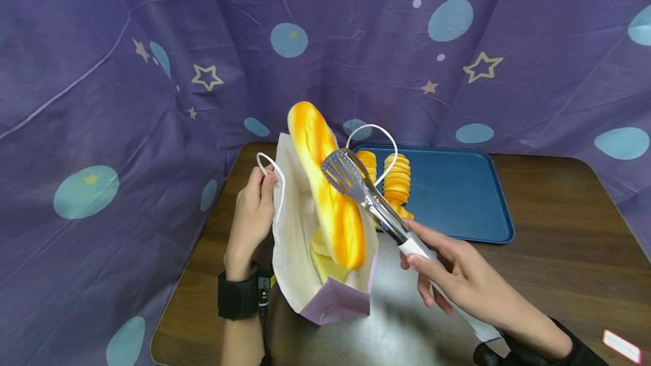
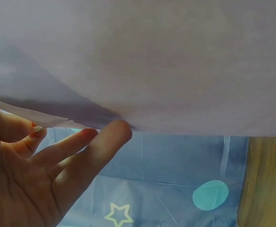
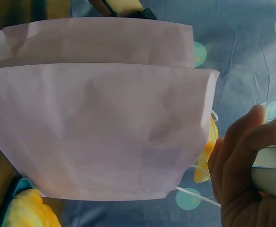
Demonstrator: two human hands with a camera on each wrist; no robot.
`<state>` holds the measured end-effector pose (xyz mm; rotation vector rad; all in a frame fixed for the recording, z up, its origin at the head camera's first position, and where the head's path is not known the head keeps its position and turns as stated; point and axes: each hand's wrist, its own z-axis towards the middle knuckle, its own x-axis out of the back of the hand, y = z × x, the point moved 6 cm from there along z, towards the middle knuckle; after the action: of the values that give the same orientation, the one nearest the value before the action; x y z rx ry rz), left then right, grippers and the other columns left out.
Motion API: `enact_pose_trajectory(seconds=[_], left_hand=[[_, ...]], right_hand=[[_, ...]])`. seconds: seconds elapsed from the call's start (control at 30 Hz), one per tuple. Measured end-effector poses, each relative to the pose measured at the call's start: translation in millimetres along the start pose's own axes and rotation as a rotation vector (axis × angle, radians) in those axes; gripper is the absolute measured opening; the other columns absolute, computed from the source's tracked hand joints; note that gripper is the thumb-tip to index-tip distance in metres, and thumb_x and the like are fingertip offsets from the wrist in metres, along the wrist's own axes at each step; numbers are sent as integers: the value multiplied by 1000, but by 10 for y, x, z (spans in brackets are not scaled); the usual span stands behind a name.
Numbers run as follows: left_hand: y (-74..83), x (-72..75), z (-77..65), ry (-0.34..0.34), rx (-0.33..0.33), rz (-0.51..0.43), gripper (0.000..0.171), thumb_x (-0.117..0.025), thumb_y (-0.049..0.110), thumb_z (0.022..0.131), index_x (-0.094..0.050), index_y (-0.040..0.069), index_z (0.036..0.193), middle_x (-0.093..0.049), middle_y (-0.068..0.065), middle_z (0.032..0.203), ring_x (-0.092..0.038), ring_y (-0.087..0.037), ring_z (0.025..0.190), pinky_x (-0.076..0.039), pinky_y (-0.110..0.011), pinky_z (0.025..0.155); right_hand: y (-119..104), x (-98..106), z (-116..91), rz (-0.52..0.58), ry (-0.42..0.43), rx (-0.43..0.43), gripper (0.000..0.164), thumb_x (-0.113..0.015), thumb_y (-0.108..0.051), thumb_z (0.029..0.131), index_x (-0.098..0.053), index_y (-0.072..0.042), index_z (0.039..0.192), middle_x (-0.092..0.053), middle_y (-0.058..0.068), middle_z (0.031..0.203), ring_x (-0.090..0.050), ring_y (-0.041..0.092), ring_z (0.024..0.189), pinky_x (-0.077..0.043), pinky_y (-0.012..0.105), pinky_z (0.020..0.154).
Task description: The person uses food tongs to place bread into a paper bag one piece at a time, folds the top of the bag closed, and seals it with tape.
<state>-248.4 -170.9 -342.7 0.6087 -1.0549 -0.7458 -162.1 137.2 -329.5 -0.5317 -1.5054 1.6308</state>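
A lilac paper bag (image 1: 338,301) with a white inside and white cord handles stands open at the middle. At its left rim, my left hand (image 1: 254,202) pinches the edge by the handle between thumb and fingers. My right hand (image 1: 450,267) holds metal tongs (image 1: 383,216) with white grips. Their slotted head lies over the middle of a long golden baguette (image 1: 312,162), whose lower end is inside the bag while the upper end sticks out past the far rim. Beneath the baguette, a pale yellow piece (image 1: 330,267) lies in the bag. The right wrist view shows the bag's side (image 3: 95,127).
Behind the bag on the right, a blue tray (image 1: 458,191) carries ridged golden breads (image 1: 396,179), partly hidden by the bag and tongs. The brown wooden table (image 1: 559,213) ends at a purple patterned curtain (image 1: 351,44) at the back and left.
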Motion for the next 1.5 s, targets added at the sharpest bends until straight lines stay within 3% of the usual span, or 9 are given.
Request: enact_pose_trajectory(seconds=[0.13, 0.23, 0.37, 0.53, 0.77, 0.87, 1.1, 1.3, 1.5], left_hand=[[-8, -4, 5, -4, 10, 5, 24, -40, 20, 105, -56, 4, 101, -60, -17, 134, -54, -26, 120, -44, -50, 96], [-10, -9, 7, -8, 14, 9, 24, -40, 20, 105, -56, 3, 102, -59, -16, 135, -54, -26, 120, -43, -49, 97], [-11, -12, 7, -11, 9, 9, 24, -39, 20, 105, -56, 3, 102, -59, -15, 136, -53, -26, 122, -43, -49, 97], [-12, -15, 5, -11, 9, 12, 24, -39, 20, 105, -55, 2, 101, -59, -15, 136, -52, -26, 122, -44, -50, 97], [-17, -21, 16, -15, 12, 15, 24, -39, 21, 105, -55, 3, 102, -58, -15, 137, -53, -26, 121, -44, -50, 96], [-20, -26, 17, -19, 18, 20, 24, -39, 21, 105, -55, 3, 102, -58, -15, 137, -53, -26, 121, -43, -50, 98], [-31, -32, 11, -18, 41, 27, 24, -40, 23, 105, -55, 4, 103, -59, -14, 136, -54, -26, 118, -43, -49, 98], [-40, -39, 8, -15, 54, 21, 25, -40, 24, 105, -56, 3, 104, -62, -13, 129, -56, -26, 108, -45, -49, 92], [-21, -56, 6, -15, 54, 19, 25, -40, 22, 105, -56, 2, 106, -64, -14, 121, -55, -26, 103, -45, -47, 90]], right_hand=[[53, 3, -22, -11, -7, -3, 51, -45, 8, 98, -34, 3, 147, -61, 6, 86, -53, 12, 46, -41, 23, 29], [76, 8, -22, -46, -6, -57, 50, -47, 2, 99, -34, 1, 147, -61, 6, 75, -51, 11, 42, -41, 22, 29], [75, 33, -37, -81, 25, -113, 56, -50, -3, 99, -29, -4, 152, -63, 10, 78, -53, 14, 44, -42, 24, 29], [-4, 90, -54, -58, 53, -38, 62, -47, 6, 98, -27, -12, 154, -64, 7, 96, -56, 14, 49, -43, 23, 31], [-106, 363, -70, -39, 145, 57, 66, -39, 15, 96, -21, -6, 156, -64, 2, 101, -54, 15, 50, -43, 26, 33], [-49, 533, -66, -59, 221, 21, 62, -38, 11, 99, -22, -7, 156, -64, 4, 100, -54, 16, 51, -44, 31, 34], [368, 841, -82, -142, 328, -219, 55, -42, -16, 104, -23, -12, 155, -62, 3, 101, -57, 23, 53, -46, 39, 36], [888, 968, -69, -220, 311, -423, 72, -46, -40, 101, -15, -10, 158, -61, 8, 106, -63, 24, 58, -52, 40, 41], [1244, 1020, -43, -216, 289, -522, 81, -46, -50, 98, -11, -6, 157, -54, 24, 116, -65, 23, 62, -53, 39, 43]])
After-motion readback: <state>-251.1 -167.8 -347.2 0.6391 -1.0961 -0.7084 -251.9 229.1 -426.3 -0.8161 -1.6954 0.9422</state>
